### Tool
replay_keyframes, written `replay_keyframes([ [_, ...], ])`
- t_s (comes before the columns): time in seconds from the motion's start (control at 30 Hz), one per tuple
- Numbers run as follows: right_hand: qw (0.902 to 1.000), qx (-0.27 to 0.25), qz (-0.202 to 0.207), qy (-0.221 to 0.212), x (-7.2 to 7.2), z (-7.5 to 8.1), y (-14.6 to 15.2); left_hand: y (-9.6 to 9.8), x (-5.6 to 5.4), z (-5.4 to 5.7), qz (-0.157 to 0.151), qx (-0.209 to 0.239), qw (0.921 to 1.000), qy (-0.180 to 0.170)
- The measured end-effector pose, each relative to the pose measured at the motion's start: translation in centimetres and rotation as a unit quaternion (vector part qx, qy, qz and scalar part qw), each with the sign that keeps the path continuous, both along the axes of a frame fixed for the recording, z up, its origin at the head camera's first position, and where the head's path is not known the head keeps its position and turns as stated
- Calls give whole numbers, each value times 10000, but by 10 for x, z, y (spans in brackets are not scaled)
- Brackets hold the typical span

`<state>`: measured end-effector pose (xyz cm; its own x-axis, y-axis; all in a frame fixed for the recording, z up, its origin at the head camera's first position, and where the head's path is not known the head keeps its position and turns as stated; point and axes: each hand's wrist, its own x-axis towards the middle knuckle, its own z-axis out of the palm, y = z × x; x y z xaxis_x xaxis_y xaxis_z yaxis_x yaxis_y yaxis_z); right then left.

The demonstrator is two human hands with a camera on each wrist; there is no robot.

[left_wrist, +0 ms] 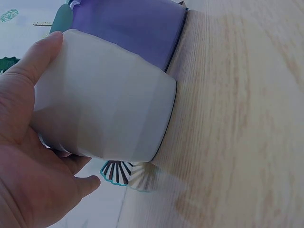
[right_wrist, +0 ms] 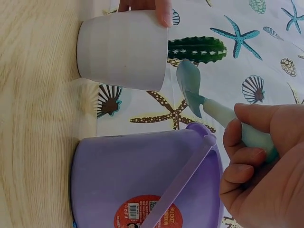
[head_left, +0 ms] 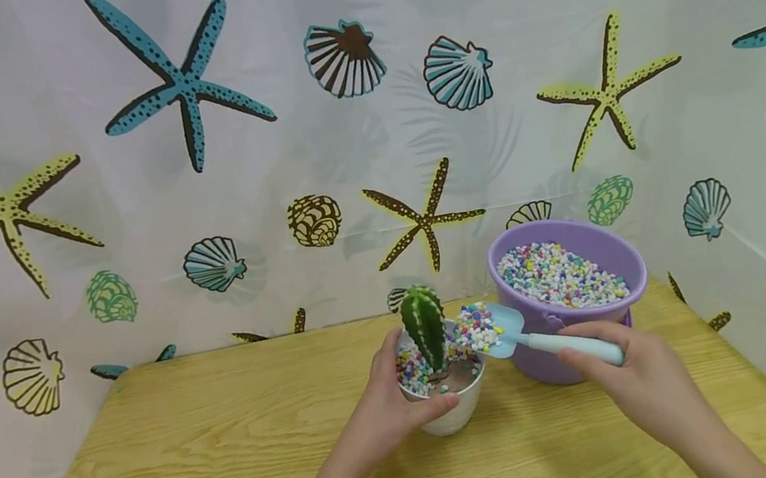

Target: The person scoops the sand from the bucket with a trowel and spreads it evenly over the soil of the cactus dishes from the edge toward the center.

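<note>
A green ribbed cactus [head_left: 425, 329] stands upright in a white pot [head_left: 454, 415], with colourful pebbles [head_left: 414, 371] around part of it and a bare brownish patch at the front right. My left hand [head_left: 390, 407] grips the pot from the left, thumb across its near side and fingers behind. In my right hand [head_left: 636, 367] is the handle of a small light-blue shovel [head_left: 509, 325], its blade heaped with pebbles at the pot's right rim. The right wrist view shows the fingers curled round the shovel's handle [right_wrist: 221, 115]; the blade's load is hidden there.
A purple bucket [head_left: 533, 345] of similar pebbles stands close to the pot's right. Its handle [right_wrist: 185, 175] hangs down the side by a red label. Everything stands on a wooden table [head_left: 236, 450], with a shell-and-starfish patterned cloth [head_left: 252, 185] behind and at the sides.
</note>
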<state>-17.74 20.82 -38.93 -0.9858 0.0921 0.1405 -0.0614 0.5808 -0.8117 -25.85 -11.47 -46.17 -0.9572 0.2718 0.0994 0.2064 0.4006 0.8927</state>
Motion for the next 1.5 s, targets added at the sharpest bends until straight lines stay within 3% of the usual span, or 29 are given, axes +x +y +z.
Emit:
replay_keyframes([
  [0.57, 9975, 564, 225, 347, -1, -6, -7, 2, -2, -1, -8, 15, 10000, -19],
  [0.87, 9902, 1126, 249, 790, 0, -5, -11, 2, -1, 1, 3, 57, 10000, -17],
  [1.5, 9770, 1591, 225, 1403, 4, 0, -15, 3, 0, 1, 90, 68, 9999, -8],
])
